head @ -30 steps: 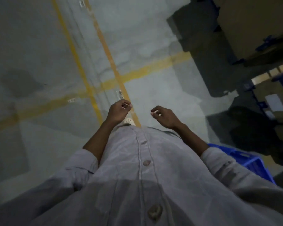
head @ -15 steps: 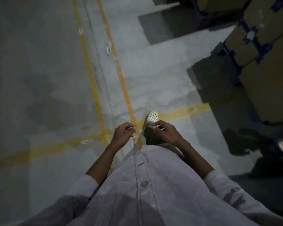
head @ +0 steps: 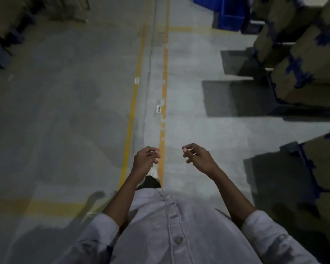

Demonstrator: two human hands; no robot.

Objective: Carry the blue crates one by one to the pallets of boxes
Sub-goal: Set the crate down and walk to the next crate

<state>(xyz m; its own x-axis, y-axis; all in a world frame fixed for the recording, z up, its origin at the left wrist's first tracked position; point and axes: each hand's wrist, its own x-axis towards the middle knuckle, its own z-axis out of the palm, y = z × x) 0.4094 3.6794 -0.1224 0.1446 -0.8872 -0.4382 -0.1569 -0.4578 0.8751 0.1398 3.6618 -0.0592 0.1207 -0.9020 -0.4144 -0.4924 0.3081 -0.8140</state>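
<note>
Blue crates (head: 227, 14) stand on the floor at the far top, right of the orange line. My left hand (head: 145, 159) and my right hand (head: 197, 158) hang in front of my grey shirt, fingers loosely curled, each holding nothing. Pallets of brown cardboard boxes (head: 303, 60) with blue strapping line the right side, and another stack (head: 324, 164) sits closer at the right edge.
A yellow line (head: 132, 103) and an orange line (head: 164, 92) run away from me along the grey concrete floor, with a small white label (head: 158, 109) between them. Dark racking (head: 6, 31) stands at the top left. One light shoe (head: 152, 173) shows below my left hand.
The view has swung up and along the aisle; the blue crate near my right side has left the view, and crates now show far ahead. My hands have moved apart a little.
</note>
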